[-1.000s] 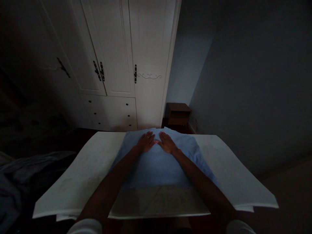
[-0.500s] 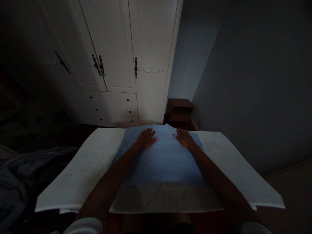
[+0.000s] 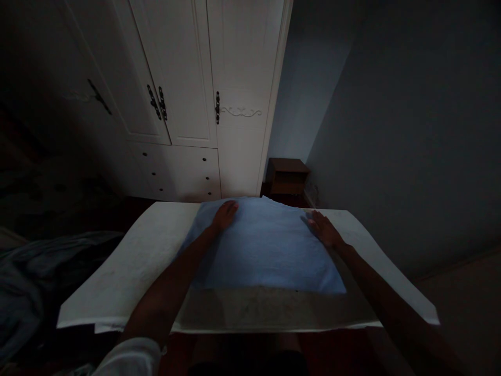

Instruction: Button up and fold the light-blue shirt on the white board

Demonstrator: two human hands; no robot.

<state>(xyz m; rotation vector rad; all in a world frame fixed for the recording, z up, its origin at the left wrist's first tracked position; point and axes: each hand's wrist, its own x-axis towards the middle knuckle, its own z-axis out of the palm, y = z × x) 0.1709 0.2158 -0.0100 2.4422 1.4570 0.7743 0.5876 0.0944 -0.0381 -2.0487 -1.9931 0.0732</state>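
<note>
Cloth [image 3: 266, 250] lies on the counter [image 3: 136, 245]; left hand [image 3: 224, 215] at its 11 o'clock, finger state unclear; right hand [image 3: 326, 231] at its 2 o'clock, fingers outstretched.

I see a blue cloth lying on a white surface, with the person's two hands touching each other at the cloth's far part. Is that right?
Not quite: the hands are apart. The head view shows the left hand toward the far left of the blue cloth and the right hand by its right edge, on the white surface.
</note>
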